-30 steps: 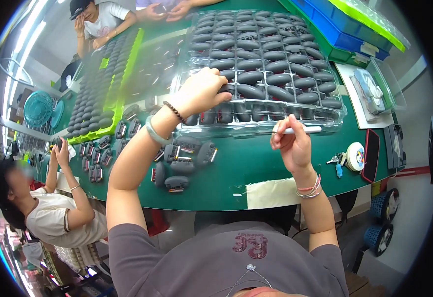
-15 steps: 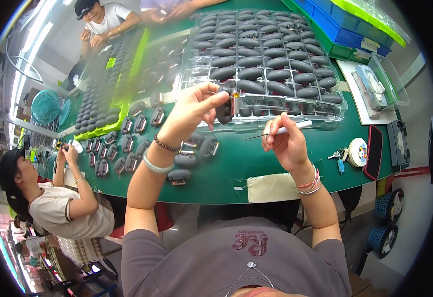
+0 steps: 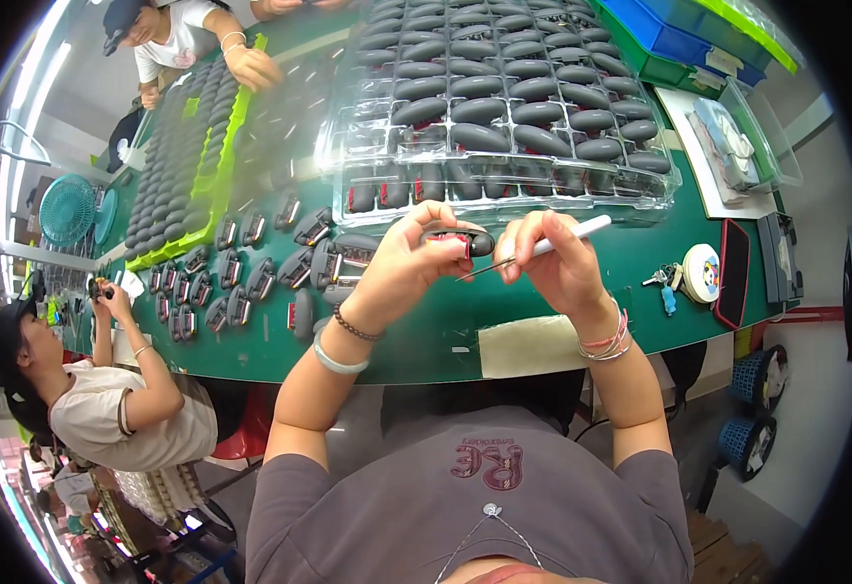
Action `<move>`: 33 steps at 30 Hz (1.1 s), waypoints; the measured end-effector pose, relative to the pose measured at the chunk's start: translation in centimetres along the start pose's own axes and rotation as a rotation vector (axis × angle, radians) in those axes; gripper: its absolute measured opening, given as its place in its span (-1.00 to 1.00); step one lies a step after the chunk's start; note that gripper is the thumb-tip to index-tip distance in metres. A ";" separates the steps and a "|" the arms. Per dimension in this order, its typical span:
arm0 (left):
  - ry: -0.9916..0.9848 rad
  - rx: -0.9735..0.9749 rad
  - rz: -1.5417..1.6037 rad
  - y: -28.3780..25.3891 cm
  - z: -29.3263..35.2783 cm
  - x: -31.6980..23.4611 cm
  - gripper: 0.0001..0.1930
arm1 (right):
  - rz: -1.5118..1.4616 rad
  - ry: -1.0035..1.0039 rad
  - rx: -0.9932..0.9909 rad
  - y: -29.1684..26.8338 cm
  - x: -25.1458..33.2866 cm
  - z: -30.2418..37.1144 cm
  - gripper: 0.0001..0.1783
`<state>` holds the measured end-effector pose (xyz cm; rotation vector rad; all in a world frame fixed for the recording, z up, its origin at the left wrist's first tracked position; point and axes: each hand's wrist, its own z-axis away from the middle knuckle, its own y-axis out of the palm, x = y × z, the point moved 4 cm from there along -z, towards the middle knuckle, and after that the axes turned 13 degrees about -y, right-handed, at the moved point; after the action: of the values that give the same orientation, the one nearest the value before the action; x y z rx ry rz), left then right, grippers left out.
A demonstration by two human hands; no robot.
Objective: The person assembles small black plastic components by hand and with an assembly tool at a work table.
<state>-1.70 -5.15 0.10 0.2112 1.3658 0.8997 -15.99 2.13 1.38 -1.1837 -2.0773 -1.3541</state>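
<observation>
We grip a black key-fob shell in our left hand, a white-handled tool in our right hand, above the tabletop's near edge.

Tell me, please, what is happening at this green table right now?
A person's left hand holds a small black part while the right hand points a white-handled tool at it. Beyond the hands sits a clear tray of similar black parts; loose ones lie on the green table. Two other people work nearby.

Green table w/ clear trays, loose black parts, keys, paper patch.
</observation>
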 end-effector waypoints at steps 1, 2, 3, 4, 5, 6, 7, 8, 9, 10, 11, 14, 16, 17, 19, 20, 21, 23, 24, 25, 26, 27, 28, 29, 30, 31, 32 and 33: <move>0.012 -0.115 -0.181 -0.3 0.0 0.2 -0.63 | 0.003 0.005 -0.004 -0.1 0.1 0.0 -0.49; 0.066 -0.130 -0.236 -0.3 0.3 0.2 -0.53 | 0.001 -0.037 -0.062 -0.6 0.4 0.0 -0.50; 0.064 -0.129 -0.230 -0.2 0.3 0.2 -0.53 | 0.000 -0.079 -0.121 -1.0 0.7 0.0 -0.50; 0.211 -0.183 -0.433 0.1 0.6 -0.4 -0.49 | 0.048 -0.138 -0.170 -1.2 1.0 0.0 -0.52; 0.360 -0.236 -0.635 0.5 0.9 -1.0 -0.45 | 0.051 -0.132 -0.173 -1.1 1.1 -0.1 -0.52; 0.348 -0.208 -0.599 0.9 1.2 -1.3 -0.42 | 0.151 -0.146 -0.164 -1.0 1.4 -0.2 -0.52; 0.344 -0.211 -0.591 0.9 1.3 -1.3 -0.42 | 0.252 -0.159 -0.154 -1.0 1.6 -0.2 -0.51; 0.370 -0.236 -0.656 0.9 1.4 -1.4 -0.43 | 0.238 -0.177 -0.172 -1.0 1.5 0.0 -0.51; 0.396 -0.262 -0.723 0.9 1.5 -1.6 -0.44 | 0.239 -0.170 -0.172 -0.9 1.5 0.0 -0.51; 0.412 -0.269 -0.758 1.1 1.6 -1.7 -0.45 | 0.287 -0.183 -0.160 -0.8 1.6 0.0 -0.51; 0.410 -0.271 -0.753 1.0 1.7 -1.7 -0.45 | 0.336 -0.196 -0.147 -0.6 1.7 0.0 -0.52; 0.427 -0.272 -0.761 0.9 1.6 -1.6 -0.45 | 0.383 -0.191 -0.125 -0.5 1.6 0.0 -0.53; 0.461 -0.278 -0.749 1.2 1.7 -1.8 -0.50 | 0.401 -0.185 -0.109 -0.4 1.5 0.1 -0.53; 0.460 -0.280 -0.748 1.3 1.7 -1.8 -0.50 | 0.419 -0.182 -0.093 -0.3 1.5 0.1 -0.53; 0.447 -0.268 -0.731 1.5 1.8 -1.7 -0.50 | 0.422 -0.167 -0.084 0.0 1.4 0.1 -0.52; 0.446 -0.268 -0.730 1.5 1.8 -1.7 -0.50 | 0.426 -0.154 -0.073 0.1 1.3 0.1 -0.52; 0.424 -0.249 -0.761 1.5 1.8 -1.6 -0.48 | 0.427 -0.152 -0.074 0.1 1.3 0.1 -0.52; 0.402 -0.230 -0.790 1.6 1.9 -1.5 -0.46 | 0.400 -0.137 -0.078 0.0 1.2 0.2 -0.52; 0.390 -0.226 -0.755 1.5 1.8 -1.5 -0.46 | 0.401 -0.136 -0.077 -0.1 1.1 0.2 -0.52; 0.377 -0.222 -0.721 1.5 1.8 -1.4 -0.46 | 0.358 -0.132 -0.092 -0.2 1.0 0.2 -0.52; 0.378 -0.222 -0.719 1.6 1.7 -1.4 -0.46 | 0.314 -0.128 -0.107 -0.4 0.9 0.2 -0.53; 0.378 -0.221 -0.668 1.6 1.8 -1.3 -0.48 | 0.315 -0.128 -0.105 -0.3 0.9 0.2 -0.53; 0.377 -0.219 -0.617 1.6 1.8 -1.3 -0.49 | 0.267 -0.103 -0.127 -0.4 0.8 0.3 -0.53; 0.379 -0.220 -0.617 1.6 1.8 -1.2 -0.49 | 0.218 -0.077 -0.149 -0.4 0.7 0.4 -0.53; 0.374 -0.211 -0.593 1.6 1.8 -1.2 -0.49 | 0.219 -0.076 -0.148 -0.5 0.6 0.3 -0.53; 0.369 -0.202 -0.570 1.6 1.7 -1.2 -0.50 | 0.167 -0.050 -0.171 -0.6 0.4 0.4 -0.53; 0.370 -0.202 -0.570 1.6 1.7 -1.3 -0.50 | 0.115 -0.025 -0.194 -0.7 0.2 0.4 -0.53; 0.381 -0.208 -0.569 1.5 1.7 -1.3 -0.50 | 0.114 -0.023 -0.192 -0.6 0.2 0.4 -0.53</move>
<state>-0.74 -4.36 2.43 -0.5126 1.5529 0.6044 -16.55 2.41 1.00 -1.3795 -1.8975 -1.5179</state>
